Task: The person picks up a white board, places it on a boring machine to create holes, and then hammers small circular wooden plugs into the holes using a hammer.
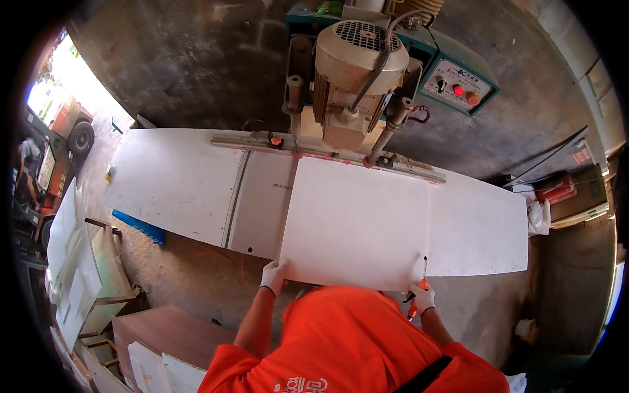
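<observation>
A flat white panel (357, 223) lies on the white worktable, its far edge against a metal fence (327, 157). My left hand (273, 275), in a white glove, is closed on the panel's near left corner, fingers partly hidden. At the near right corner, my gloved right hand (424, 297) is closed around an orange-and-black hand tool (412, 310). What looks like its thin shaft points away from me, beside the panel's right edge. I cannot make out the tool's exact kind. Beyond the panel stands a boring machine with a large beige motor (360, 56).
The worktable (177, 180) stretches to both sides. A green control box (458, 85) shows a lit red button. White boards (72, 262) lean at left, near a brown panel (177, 334). An orange forklift (69, 131) stands farther left. A red container (557, 188) sits at right.
</observation>
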The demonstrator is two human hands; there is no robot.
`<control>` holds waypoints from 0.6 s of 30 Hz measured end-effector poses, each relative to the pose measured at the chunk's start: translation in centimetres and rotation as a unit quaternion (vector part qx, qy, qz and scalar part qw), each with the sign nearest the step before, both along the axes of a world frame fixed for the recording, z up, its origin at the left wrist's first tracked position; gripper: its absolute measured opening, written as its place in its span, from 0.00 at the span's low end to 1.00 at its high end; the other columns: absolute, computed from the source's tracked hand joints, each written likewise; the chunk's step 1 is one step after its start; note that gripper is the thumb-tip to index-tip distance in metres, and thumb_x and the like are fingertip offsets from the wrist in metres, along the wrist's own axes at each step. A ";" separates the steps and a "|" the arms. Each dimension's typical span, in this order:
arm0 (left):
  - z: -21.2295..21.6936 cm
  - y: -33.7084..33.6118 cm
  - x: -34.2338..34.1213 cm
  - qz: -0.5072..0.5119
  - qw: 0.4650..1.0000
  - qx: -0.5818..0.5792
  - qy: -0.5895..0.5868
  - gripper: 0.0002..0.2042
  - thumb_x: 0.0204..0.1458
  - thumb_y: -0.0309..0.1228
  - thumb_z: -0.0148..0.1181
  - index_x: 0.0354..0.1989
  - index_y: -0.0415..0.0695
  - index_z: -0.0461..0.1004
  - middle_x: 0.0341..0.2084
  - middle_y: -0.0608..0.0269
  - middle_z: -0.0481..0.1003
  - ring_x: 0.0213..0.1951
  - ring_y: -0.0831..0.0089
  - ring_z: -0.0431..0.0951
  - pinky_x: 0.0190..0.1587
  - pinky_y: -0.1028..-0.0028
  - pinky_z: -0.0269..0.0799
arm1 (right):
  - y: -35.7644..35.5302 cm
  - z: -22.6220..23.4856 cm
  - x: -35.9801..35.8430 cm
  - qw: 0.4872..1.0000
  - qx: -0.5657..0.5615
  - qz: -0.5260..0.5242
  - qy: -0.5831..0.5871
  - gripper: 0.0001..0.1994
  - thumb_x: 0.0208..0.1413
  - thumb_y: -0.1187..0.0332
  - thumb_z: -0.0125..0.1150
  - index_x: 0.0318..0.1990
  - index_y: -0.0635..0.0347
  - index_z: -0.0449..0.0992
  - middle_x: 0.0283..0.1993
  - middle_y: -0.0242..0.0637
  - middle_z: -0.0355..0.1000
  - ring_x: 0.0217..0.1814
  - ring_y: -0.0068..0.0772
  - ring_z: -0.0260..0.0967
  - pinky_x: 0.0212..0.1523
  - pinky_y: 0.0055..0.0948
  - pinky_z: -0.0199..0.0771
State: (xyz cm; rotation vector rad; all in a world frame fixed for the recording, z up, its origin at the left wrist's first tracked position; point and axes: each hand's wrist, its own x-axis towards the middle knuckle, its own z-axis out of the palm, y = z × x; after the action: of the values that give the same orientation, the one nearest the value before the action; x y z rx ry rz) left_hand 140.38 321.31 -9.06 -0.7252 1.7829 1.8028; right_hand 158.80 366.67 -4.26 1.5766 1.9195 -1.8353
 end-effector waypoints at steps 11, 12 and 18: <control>0.3 0.4 0.7 0.016 1.000 -0.011 0.005 0.20 0.61 0.48 0.60 0.32 0.39 0.76 0.22 0.64 0.77 0.18 0.76 0.72 0.19 0.75 0.68 | 1.7 0.8 1.2 0.986 0.069 0.155 -0.009 0.11 0.56 0.71 0.63 0.45 0.66 0.73 0.29 0.34 0.74 0.27 0.26 0.73 0.27 0.30 0.75; 0.4 0.6 0.8 0.028 1.000 -0.013 0.006 0.20 0.61 0.48 0.60 0.32 0.39 0.76 0.22 0.64 0.77 0.18 0.76 0.72 0.20 0.74 0.69 | 0.7 3.0 0.5 0.983 0.073 0.167 -0.024 0.12 0.56 0.70 0.64 0.45 0.67 0.73 0.29 0.33 0.74 0.27 0.26 0.73 0.28 0.30 0.75; 0.6 2.7 0.6 0.094 0.994 -0.039 0.024 0.20 0.59 0.47 0.62 0.33 0.38 0.76 0.23 0.62 0.78 0.20 0.72 0.76 0.22 0.74 0.73 | 1.4 3.3 0.4 0.955 0.094 0.278 -0.048 0.19 0.56 0.60 0.65 0.47 0.67 0.74 0.25 0.33 0.72 0.25 0.25 0.71 0.26 0.30 0.72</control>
State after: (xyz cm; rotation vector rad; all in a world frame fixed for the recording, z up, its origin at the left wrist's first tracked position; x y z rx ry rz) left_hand 141.03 323.99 -8.42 -0.9146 1.8802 1.8943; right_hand 159.15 368.06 -0.95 0.9797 2.2407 -1.3531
